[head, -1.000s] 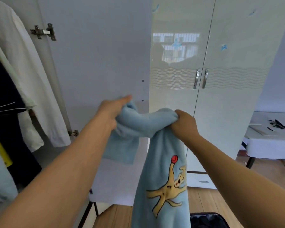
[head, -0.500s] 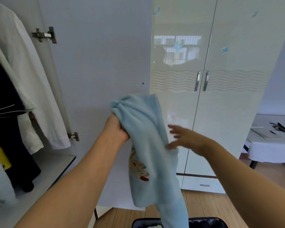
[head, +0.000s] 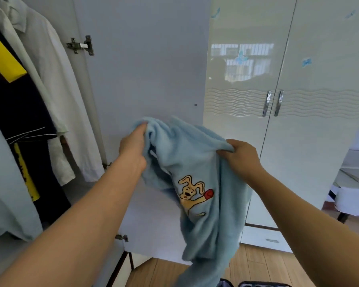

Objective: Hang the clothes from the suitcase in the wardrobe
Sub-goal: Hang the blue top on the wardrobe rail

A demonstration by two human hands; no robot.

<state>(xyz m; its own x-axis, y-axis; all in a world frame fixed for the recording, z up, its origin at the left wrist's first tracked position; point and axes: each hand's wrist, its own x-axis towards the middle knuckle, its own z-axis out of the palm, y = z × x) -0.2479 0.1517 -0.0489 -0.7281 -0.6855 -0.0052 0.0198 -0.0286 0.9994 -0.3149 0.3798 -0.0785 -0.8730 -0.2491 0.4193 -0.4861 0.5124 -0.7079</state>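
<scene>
Head view: left hand (head: 133, 146) and right hand (head: 241, 155) are each gripping an upper edge of a light-blue fleece garment with an embroidered dog (head: 193, 179), spreading it in front of the open white wardrobe door (head: 145, 69), likely orienting it for hanging.

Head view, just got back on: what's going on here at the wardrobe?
A person holds a light blue garment with a cartoon dog up in front of the open wardrobe door. The left hand grips one bunched top edge, the right hand pinches the other. No hanger is in it yet. A white shirt and dark clothes already hang at left.
</scene>
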